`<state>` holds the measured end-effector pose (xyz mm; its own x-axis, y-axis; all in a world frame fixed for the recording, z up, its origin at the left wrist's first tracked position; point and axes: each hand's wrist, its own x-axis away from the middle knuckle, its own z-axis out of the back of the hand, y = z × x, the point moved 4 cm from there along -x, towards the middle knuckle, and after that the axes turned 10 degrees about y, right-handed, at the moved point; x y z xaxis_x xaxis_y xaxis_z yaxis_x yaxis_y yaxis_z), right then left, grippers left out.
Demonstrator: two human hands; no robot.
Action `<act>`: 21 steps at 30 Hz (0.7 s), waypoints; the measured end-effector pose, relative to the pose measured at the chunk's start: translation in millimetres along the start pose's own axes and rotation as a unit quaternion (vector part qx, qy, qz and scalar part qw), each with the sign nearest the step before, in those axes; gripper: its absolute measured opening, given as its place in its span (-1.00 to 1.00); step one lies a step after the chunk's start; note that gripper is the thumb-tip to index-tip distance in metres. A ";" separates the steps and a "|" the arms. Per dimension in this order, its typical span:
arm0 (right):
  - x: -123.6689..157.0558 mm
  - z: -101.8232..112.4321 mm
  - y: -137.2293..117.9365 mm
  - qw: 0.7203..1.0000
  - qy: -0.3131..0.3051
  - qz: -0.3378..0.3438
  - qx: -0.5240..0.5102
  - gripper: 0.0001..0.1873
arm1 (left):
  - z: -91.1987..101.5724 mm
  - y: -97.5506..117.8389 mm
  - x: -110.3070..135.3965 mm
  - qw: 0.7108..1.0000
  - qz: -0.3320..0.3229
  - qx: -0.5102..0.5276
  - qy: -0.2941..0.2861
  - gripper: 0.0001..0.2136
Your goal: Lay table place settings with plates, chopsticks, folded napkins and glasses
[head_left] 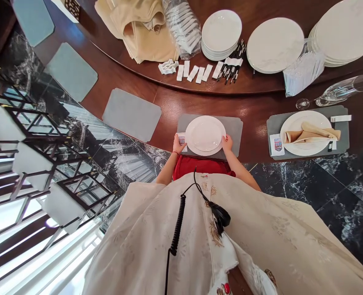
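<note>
A white plate (pixel 205 134) sits on a grey placemat (pixel 233 128) at the near edge of the dark wooden table. My left hand (pixel 178 144) grips the plate's left rim, over a small printed card (pixel 181 140). My right hand (pixel 227 143) holds the plate's right rim. Both hands have fingers curled onto the plate's edge.
To the right lies a set placemat (pixel 343 135) with a plate, folded beige napkin (pixel 310 134) and card. Bare grey placemats (pixel 132 114) lie to the left. The raised centre holds plate stacks (pixel 220 32), beige napkins (pixel 144 28), chopsticks (pixel 232 65), white rests (pixel 193 73) and a toppled glass (pixel 338 92).
</note>
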<state>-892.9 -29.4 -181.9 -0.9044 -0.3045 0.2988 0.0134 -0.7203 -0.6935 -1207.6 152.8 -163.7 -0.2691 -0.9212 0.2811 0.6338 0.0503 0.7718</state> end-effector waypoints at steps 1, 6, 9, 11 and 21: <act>-0.2 0.7 -1.1 1.000 -0.004 0.006 0.007 -0.40 | -1.3 -1.3 1.4 0.999 -0.011 -0.029 -0.021 0.17; 2.8 6.6 -11.8 0.996 -0.018 0.083 0.022 -0.40 | -1.0 1.4 -2.1 0.982 -0.042 -0.165 -0.085 0.29; 5.8 7.8 -15.7 0.994 -0.022 0.096 0.038 -0.38 | 4.0 5.4 -6.4 0.965 -0.059 -0.227 -0.117 0.31; 6.3 7.3 -17.2 0.993 -0.020 0.107 0.047 -0.38 | 6.1 8.6 -7.4 0.958 -0.062 -0.251 -0.122 0.30; 9.7 4.2 -8.6 0.998 -0.005 0.056 0.038 -0.50 | -1.1 20.1 8.9 0.960 0.003 -0.268 -0.083 0.20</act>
<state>-900.0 -28.8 -170.3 -0.8911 -0.3922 0.2283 0.1476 -0.7262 -0.6714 -1196.5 145.2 -146.4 -0.3478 -0.8454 0.4053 0.9056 -0.1908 0.3789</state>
